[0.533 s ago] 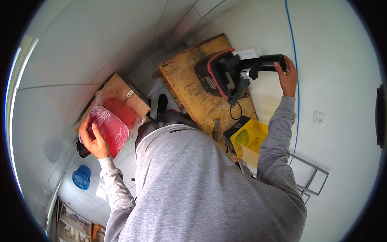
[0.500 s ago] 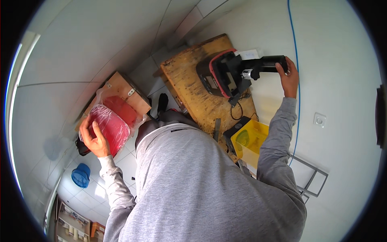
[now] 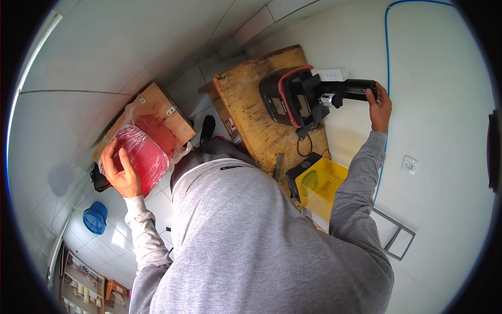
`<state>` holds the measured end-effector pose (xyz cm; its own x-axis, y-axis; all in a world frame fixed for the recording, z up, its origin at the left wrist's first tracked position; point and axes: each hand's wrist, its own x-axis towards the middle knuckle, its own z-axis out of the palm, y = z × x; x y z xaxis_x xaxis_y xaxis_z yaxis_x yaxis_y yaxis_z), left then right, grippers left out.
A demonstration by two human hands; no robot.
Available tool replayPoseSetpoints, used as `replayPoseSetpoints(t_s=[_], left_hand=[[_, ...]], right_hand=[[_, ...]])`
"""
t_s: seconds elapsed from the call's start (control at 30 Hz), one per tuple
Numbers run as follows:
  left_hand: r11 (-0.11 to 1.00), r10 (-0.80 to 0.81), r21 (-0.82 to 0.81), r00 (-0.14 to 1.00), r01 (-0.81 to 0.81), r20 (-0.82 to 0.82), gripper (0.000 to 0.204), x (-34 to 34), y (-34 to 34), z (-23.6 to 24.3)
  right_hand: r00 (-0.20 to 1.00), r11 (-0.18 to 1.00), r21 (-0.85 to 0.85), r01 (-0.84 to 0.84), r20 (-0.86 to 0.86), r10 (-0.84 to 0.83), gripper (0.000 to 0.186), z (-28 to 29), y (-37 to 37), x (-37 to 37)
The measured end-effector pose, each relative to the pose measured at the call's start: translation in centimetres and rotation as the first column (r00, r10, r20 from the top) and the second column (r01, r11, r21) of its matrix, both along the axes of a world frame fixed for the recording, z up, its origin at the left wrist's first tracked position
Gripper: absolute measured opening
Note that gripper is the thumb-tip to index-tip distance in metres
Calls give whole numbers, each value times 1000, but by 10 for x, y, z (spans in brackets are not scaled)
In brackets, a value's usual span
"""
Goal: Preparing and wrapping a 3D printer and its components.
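1. Your left hand (image 3: 125,179) is at the red pack (image 3: 138,149), with thumb and fingers apart; the fingers lie over its outer edge, and you cannot tell how firmly they press.
2. The red pack, wrapped in clear plastic, leans tilted against the wooden box (image 3: 162,104) on your left, well apart from the counter (image 3: 240,99).
3. Your right hand (image 3: 381,109) is clamped on the far end of the black tube (image 3: 357,89), thumb on the near side.
4. That tube reaches sideways from the black-and-red device (image 3: 273,93), which sits on the counter; a silver fitting (image 3: 328,100) shows just beside it.
5. A white box (image 3: 329,75) shows behind the tube, and a black cable (image 3: 305,153) loops below the device.
6. Near your right forearm, a yellow bin (image 3: 334,172) stands at the counter's near end.
7. On your left, a blue bucket (image 3: 95,219) is on the tiled floor (image 3: 99,248).
8. A blue line (image 3: 387,52) runs along the wall behind your right hand, near a white socket (image 3: 410,164).
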<state>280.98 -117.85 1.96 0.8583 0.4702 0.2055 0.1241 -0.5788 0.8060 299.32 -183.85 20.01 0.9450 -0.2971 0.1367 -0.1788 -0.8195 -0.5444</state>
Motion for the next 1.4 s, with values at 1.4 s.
replayPoseSetpoints(t_s=[1.4], left_hand=[[962,-47,264,995,70,-93,24,3,4,-15]], right_hand=[[809,868,427,253,399,-432,24,-190,46,-139]])
